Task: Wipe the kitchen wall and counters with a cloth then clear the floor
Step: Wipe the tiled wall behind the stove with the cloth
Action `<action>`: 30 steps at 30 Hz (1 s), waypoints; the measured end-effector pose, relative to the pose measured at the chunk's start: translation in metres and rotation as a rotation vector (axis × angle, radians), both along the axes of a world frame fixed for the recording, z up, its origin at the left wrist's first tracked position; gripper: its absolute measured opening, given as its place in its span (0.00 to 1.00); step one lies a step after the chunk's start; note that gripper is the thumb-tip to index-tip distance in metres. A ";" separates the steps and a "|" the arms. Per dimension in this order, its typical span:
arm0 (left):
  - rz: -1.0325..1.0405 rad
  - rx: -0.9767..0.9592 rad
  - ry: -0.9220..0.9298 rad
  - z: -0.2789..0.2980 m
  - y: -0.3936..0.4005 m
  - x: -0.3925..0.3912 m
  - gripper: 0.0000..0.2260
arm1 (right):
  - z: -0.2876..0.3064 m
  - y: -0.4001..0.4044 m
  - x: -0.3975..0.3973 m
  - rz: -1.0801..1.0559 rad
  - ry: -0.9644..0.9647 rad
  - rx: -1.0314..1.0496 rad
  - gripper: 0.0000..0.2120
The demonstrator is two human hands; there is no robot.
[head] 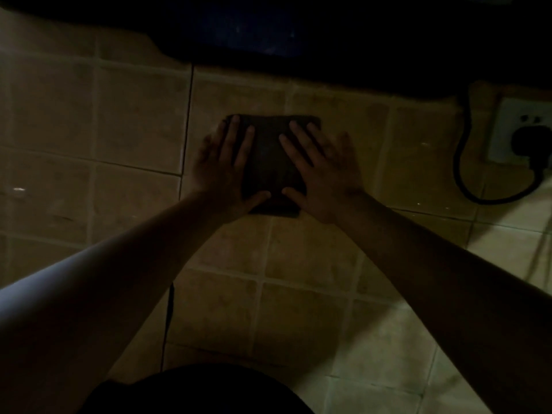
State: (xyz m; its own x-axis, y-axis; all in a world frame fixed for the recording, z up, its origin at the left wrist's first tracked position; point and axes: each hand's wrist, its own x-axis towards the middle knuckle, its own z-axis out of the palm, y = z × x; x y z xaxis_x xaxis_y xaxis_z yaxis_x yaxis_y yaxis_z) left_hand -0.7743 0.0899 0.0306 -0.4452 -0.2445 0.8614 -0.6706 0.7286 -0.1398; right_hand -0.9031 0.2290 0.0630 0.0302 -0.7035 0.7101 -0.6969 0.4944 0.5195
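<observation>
A dark folded cloth (270, 162) lies flat against the beige tiled wall (134, 124) in dim light. My left hand (222, 171) presses on the cloth's left side with straight, spread fingers. My right hand (321, 171) presses on its right side the same way, thumb near the lower edge. Both forearms reach in from the bottom corners of the view.
A white wall socket (516, 130) with a black plug sits at the right, and its black cable (466, 180) loops down the tiles. A dark overhanging shape (298, 31) spans the top. A dark rounded object (194, 389) fills the bottom centre.
</observation>
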 end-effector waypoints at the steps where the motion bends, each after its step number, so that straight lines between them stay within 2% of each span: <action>1: -0.014 0.002 0.021 0.002 0.004 -0.003 0.47 | 0.004 0.004 -0.003 0.001 0.004 0.009 0.40; 6: 0.021 0.028 -0.003 0.017 0.021 -0.021 0.46 | 0.022 0.022 -0.021 0.015 0.031 0.021 0.40; 10: -0.023 0.016 0.032 0.021 0.033 -0.030 0.49 | 0.027 0.034 -0.035 0.030 0.044 0.033 0.40; 14: 0.010 0.050 -0.002 0.022 0.046 -0.038 0.47 | 0.029 0.043 -0.042 0.021 0.072 0.027 0.40; 30: -0.072 0.001 -0.028 0.002 0.102 -0.088 0.46 | -0.013 0.091 -0.098 0.000 0.044 -0.124 0.39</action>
State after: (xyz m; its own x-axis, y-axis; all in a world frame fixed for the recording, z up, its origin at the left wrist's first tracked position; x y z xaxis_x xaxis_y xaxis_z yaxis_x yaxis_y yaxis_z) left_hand -0.8626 0.1920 0.0324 -0.4857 -0.2117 0.8481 -0.6122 0.7750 -0.1572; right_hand -1.0007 0.3197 0.0499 0.0631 -0.6107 0.7894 -0.6751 0.5564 0.4844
